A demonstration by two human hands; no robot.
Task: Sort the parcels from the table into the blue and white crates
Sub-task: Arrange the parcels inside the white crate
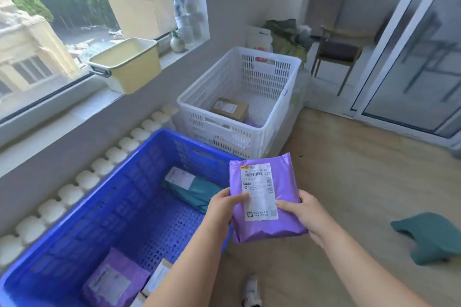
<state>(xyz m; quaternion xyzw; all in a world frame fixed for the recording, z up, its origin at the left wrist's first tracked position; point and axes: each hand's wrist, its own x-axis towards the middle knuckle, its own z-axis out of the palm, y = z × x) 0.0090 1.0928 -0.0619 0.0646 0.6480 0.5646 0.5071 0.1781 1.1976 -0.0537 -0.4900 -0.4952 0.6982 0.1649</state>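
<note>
**Figure: A parcel held for reading above two sorting crates**

Head view. We see the held parcel raised between both hands, just right of the blue crate and nearer to us than the white crate. It hangs over the wooden floor, not over either crate. The left hand grips its lower left edge with the thumb laid across the front. The right hand grips the lower right edge the same way. The remaining fingers of both hands curl behind the parcel and are hidden from us.

We judge that this two-handed hold turns the shipping label upward so that it can be read before a crate is chosen. The table is out of view.

The parcel is a glossy lilac plastic mailer, soft, pillow-shaped and creased at its folded ends. Its label is a flat white paper rectangle with printed barcodes.

Both crates are rigid moulded plastic. The blue one has perforated walls and floor, and the white one has slotted walls. The blue crate holds a teal mailer and a second lilac mailer. The white crate holds a brown cardboard box.

We judge that soft mailers will sag if they are held by one edge, which would explain the support at both sides.
</note>
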